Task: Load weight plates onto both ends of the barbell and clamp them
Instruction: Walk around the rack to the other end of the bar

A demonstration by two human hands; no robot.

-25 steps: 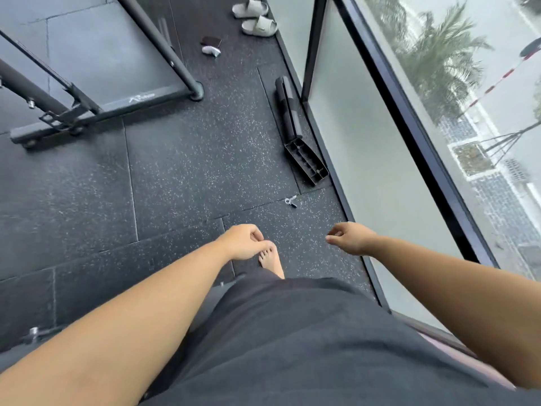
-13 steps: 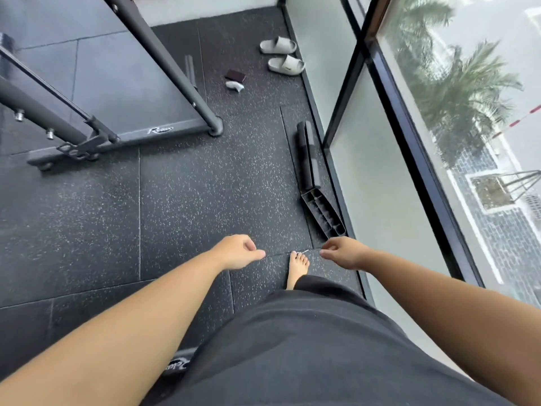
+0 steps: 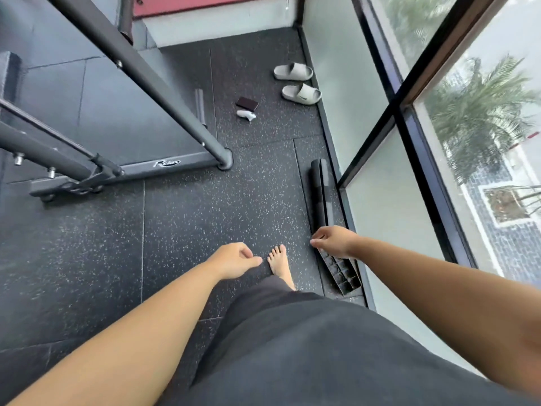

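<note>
Underfoot, speckled rubber floor [image 3: 205, 218] meets window glass [image 3: 380, 200]; both hands loosely curled, holding nothing.

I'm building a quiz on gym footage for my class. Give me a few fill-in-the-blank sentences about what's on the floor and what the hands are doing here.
1. The pair of slides lies beside the ____ wall.
2. Both the left hand and right hand hold ____.
3. The person's foot on the floor is ____, with no shoe.
4. The right hand is above the ribbed black ____ along the glass.

Missing words: glass; nothing; bare; tray
</note>
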